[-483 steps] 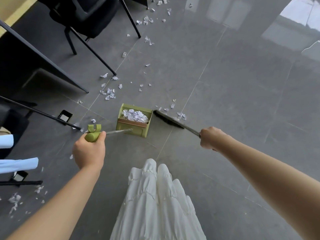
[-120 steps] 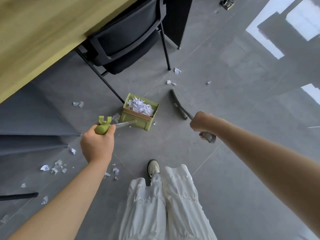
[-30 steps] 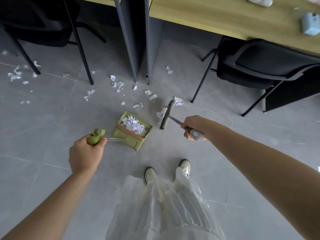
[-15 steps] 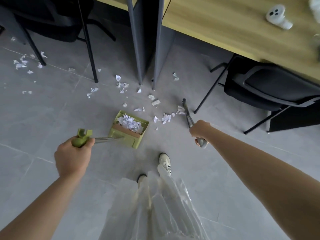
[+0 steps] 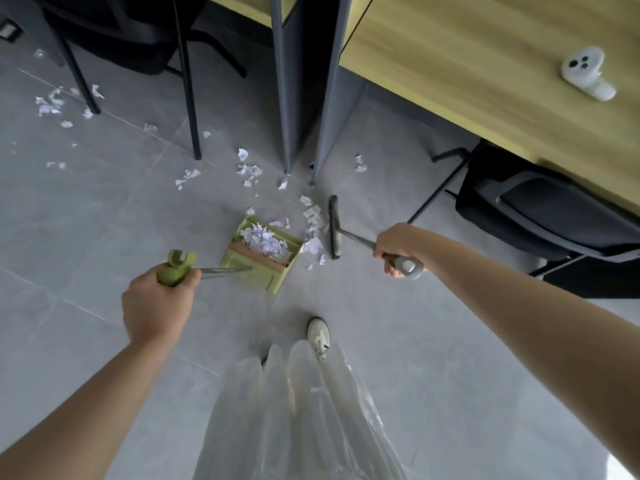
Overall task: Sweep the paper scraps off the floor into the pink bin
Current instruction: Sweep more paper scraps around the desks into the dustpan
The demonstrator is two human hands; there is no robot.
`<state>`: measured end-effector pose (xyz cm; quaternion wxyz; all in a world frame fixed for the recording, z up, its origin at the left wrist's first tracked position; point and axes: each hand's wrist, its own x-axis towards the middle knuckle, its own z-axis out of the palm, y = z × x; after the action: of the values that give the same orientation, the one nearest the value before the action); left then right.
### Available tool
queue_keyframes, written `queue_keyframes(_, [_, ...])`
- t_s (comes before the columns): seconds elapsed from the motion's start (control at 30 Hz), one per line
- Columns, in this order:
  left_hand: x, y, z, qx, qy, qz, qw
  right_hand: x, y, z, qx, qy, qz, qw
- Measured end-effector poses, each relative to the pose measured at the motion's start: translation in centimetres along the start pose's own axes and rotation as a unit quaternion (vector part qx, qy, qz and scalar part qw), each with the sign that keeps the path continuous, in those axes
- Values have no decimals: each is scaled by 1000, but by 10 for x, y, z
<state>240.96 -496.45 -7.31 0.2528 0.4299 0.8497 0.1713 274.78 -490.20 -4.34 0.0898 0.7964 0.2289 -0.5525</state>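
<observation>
The grey tiled floor (image 5: 104, 216) carries the scattered work. A wooden counter (image 5: 467, 60) overhangs it at upper right, resting on grey panel legs (image 5: 294, 81); a white controller (image 5: 585, 72) lies on top. Black chairs stand at upper left (image 5: 114, 32) and at right (image 5: 547, 209), and their legs, judged from the layout, restrict where a broom head can travel.

The green dustpan (image 5: 261, 258) sits on the floor ahead of the white shoe (image 5: 318, 336), its open mouth facing the counter legs and already holding a heap of scraps. The left hand (image 5: 157, 306) is wrapped around the green grip at the end of the pan's metal shaft, apparently to keep the mouth seated on the tile while debris is driven in.

The broom (image 5: 334, 226) stands just right of the pan, its head close to edge-on. The right hand (image 5: 396, 249) is closed around the grey handle near its end. A cluster of paper scraps (image 5: 313, 220) lies between broom head and pan mouth, so the head is placed behind the cluster for a leftward stroke.

Further scraps remain near the counter legs (image 5: 247, 169) and well apart by the left chair leg (image 5: 52, 103). The pink bin is not in view; emptying the pan is therefore a step not yet done.
</observation>
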Motion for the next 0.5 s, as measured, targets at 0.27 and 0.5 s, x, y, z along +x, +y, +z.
queue_keyframes(0.27, [11,21,17,-14,16,-16,1000,52,-27,-32,-75,103,-105,986])
queue_keyframes(0.5, [24,41,38,-11,27,-10,1000,100,-62,-74,-176,155,-116,965])
